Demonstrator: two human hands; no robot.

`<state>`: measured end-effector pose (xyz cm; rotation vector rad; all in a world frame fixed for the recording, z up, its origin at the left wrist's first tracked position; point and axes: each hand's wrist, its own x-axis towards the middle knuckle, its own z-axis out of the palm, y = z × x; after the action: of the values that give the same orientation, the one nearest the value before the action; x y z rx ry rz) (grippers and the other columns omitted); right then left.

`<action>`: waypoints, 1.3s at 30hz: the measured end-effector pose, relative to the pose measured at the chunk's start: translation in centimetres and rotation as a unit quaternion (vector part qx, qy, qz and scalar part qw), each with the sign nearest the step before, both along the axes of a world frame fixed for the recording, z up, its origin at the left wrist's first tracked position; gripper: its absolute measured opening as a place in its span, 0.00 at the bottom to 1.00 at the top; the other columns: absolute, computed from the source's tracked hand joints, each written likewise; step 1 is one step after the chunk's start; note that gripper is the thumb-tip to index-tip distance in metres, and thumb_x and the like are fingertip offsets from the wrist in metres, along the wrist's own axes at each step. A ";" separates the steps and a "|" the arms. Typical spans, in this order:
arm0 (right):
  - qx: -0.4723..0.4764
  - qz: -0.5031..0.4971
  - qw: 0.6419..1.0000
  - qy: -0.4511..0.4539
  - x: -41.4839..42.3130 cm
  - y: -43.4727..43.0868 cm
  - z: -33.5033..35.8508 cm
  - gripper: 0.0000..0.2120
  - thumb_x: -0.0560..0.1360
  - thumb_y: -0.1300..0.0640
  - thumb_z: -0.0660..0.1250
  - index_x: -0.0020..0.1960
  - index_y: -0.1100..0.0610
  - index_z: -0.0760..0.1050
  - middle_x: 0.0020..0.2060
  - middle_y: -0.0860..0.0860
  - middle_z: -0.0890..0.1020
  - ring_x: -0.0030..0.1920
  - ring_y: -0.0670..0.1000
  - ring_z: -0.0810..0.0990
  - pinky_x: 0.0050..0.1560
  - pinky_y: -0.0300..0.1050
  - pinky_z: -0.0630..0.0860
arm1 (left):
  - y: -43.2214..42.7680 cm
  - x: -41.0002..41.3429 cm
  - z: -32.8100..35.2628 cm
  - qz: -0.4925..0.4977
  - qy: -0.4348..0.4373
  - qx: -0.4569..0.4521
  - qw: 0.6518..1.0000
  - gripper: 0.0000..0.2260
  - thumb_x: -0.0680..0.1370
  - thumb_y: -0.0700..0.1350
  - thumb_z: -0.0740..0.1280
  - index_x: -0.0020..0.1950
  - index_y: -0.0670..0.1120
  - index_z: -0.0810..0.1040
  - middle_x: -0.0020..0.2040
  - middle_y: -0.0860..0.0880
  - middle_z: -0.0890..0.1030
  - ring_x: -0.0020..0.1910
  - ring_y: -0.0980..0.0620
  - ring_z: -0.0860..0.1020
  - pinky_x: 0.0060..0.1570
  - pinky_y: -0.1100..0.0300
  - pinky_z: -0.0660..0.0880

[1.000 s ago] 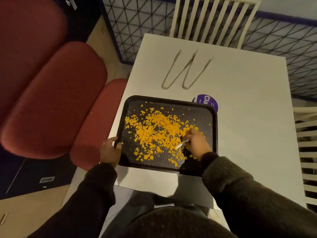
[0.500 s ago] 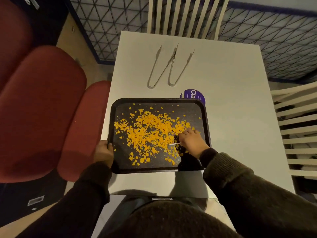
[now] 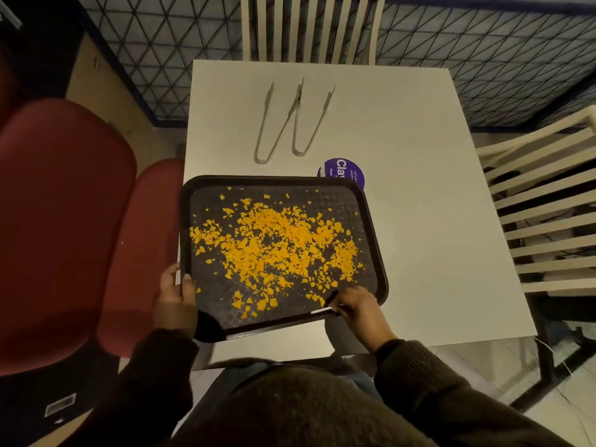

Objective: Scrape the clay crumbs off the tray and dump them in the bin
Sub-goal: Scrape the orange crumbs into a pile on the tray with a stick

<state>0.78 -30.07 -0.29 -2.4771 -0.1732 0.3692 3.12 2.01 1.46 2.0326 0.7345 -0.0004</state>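
Note:
A black tray [image 3: 371, 227] lies on the white table [image 3: 419, 188] near its front left corner. Several orange clay crumbs [image 3: 274, 243] are spread across the tray's middle. My left hand [image 3: 175, 298] grips the tray's near left rim. My right hand [image 3: 354, 309] is at the tray's near right corner, shut on a thin scraper [image 3: 322, 310] whose pale edge touches the tray floor. No bin is in view.
Two metal tongs [image 3: 290, 121] lie side by side at the back of the table. A purple round lid [image 3: 345, 172] sits behind the tray. Red cushioned seats [image 3: 64, 227] stand to the left, white slatted chairs [image 3: 541, 201] behind and to the right.
My right hand pulled the scraper from the crumb pile back to the tray's near right corner. The tray's near edge turned slightly. My left hand kept its grip.

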 end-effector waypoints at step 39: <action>-0.032 -0.198 0.977 0.074 4.7 0.2 -0.2 0.05 0.75 0.63 0.63 0.46 0.59 0.78 0.44 0.56 0.79 0.44 0.55 0.77 0.50 0.51 0.77 | 1.1 0.5 1.7 -0.004 -0.021 0.018 1.000 0.14 0.80 0.43 0.58 0.66 0.43 0.69 0.45 0.46 0.78 0.45 0.48 0.75 0.47 0.58 0.66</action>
<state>5.46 -29.91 -0.51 -2.4580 0.3954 0.3881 3.64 3.07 3.11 2.0627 0.7056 0.0507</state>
